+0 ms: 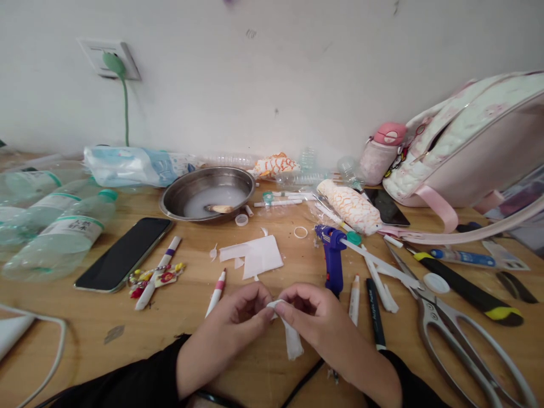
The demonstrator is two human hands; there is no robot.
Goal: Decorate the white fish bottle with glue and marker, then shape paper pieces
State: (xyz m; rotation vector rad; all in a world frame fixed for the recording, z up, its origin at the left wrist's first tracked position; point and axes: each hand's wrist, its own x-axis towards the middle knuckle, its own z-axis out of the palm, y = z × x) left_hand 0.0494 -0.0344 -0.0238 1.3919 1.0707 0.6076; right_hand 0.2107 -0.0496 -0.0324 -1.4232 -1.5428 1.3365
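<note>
Closest in, at the bottom edge: black sleeves and two forearms meeting low at centre. Left hand (pixel 238 317) and right hand (pixel 314 317) curled narrow, fingertips almost touching, both pinching the top of a white strip (pixel 292 340). Lower end of the strip down on the wooden table (pixel 178 317), just below the right hand. Under the right wrist, a black cable (pixel 304 382) running toward the near edge.

Just beyond the knuckles: a pink-tipped marker (pixel 216 293) beside the left hand and a blue glue gun (pixel 332 258) lying handle toward the right hand. Next to it, an orange-tipped marker (pixel 354 292) and a black pen (pixel 375 314) side by side. To the right, large steel scissors (pixel 459 334), blades pointing away, handles at the near right corner. Far left, a white cable (pixel 46 340) looped on the wood.

Mid-table: white paper scraps (pixel 259 256) straight ahead of the hands. Left of them, a purple-tipped marker (pixel 158 272) beside a beaded charm (pixel 155 279), a dark smartphone (pixel 123 253) face up, and clear plastic bottles (pixel 59 238) on their sides. Right of the glue gun, white sticks (pixel 376 266), a white cap (pixel 436 282) and a black-and-yellow tool (pixel 467 289).

Farther back: a steel bowl (pixel 170 201) with cloudy liquid, a bottle painted as an orange fish (pixel 351 207), a second phone (pixel 385 205), a pink flask (pixel 382 153), and a pale backpack (pixel 476 141) at the right. Last, against the white wall, a socket with a green plug (pixel 111 59).
</note>
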